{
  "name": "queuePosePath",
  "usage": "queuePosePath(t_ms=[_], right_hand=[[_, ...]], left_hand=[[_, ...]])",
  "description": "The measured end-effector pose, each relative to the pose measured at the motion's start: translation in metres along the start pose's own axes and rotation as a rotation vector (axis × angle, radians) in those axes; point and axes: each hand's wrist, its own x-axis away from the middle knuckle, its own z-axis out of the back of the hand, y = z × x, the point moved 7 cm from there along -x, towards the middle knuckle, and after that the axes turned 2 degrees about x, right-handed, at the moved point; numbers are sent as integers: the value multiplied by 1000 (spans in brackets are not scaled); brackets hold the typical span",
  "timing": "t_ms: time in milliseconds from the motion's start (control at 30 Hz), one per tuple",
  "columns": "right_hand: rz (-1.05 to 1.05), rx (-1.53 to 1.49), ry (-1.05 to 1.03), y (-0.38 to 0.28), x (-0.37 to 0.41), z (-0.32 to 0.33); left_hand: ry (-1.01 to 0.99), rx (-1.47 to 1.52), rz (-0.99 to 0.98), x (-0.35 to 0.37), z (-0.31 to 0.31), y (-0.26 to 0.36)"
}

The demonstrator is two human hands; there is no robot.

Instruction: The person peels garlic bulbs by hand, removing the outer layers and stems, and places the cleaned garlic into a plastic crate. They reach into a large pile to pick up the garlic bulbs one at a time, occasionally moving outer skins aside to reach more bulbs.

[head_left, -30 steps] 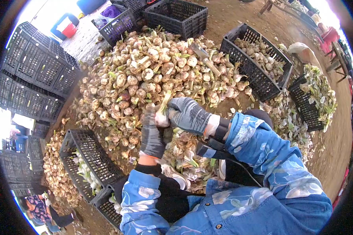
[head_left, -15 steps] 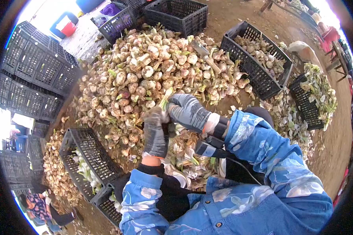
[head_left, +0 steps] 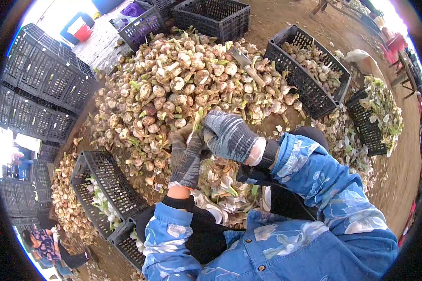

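Note:
My left hand, in a grey knit glove, is closed around a garlic bulb whose pale green stem points up between the hands. Most of the bulb is hidden by the fingers. Right beside it, my right hand, gloved the same way, has its fingers curled in against the bulb; what they pinch is hidden. Beyond both hands spreads a large heap of unpeeled garlic. Below them lie loose garlic skins.
A knife rests on the heap. Black crates hold garlic at right and peeled white bulbs at left. Another crate overflows with skins. Stacked crates stand at far left, and a person sits at lower left.
My right hand has turned and shifted slightly down and right. The garlic stem stands more upright in my left hand, with a whiter part showing.

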Motion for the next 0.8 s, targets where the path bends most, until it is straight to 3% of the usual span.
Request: queuePosePath(t_ms=[100, 167, 200, 233, 300, 333, 400, 433, 467, 567, 700, 767, 800], right_hand=[[-45, -156, 29, 10, 2, -3], [-309, -526, -307, 28, 5, -22], [-433, -730, -352, 39, 10, -42], [-432, -730, -354, 44, 12, -43], [-370, -681, -408, 34, 10, -31], [-32, -542, -447, 24, 6, -31], [-114, -394, -462, 22, 0, -16], [-193, -247, -481, 22, -1, -10], [-221, -418, -374, 14, 2, -3], [-121, -358, -256, 9, 0, -2], [-144, -76, -244, 6, -2, 0], [-161, -86, -226, 6, 0, -2], [-107, -12, -187, 4, -1, -1]], left_hand=[[-106, 188, 109, 6, -6, 2], [-191, 307, 102, 4, -5, 0], [-191, 417, 230, 3, -3, -10], [-192, 525, 358, 4, -4, -18], [-192, 524, 393, 8, -10, -16], [-109, 540, 348, 9, -5, -17], [-30, 554, 303, 9, -2, -14], [-61, 244, 164, 7, 0, 1], [-89, -65, 24, 7, -1, 14], [-31, -157, -74, 8, 1, 19], [-19, -212, -227, 7, -5, 23], [-12, -253, -237, 11, -3, 25], [-11, -406, -319, 13, -4, 30]])
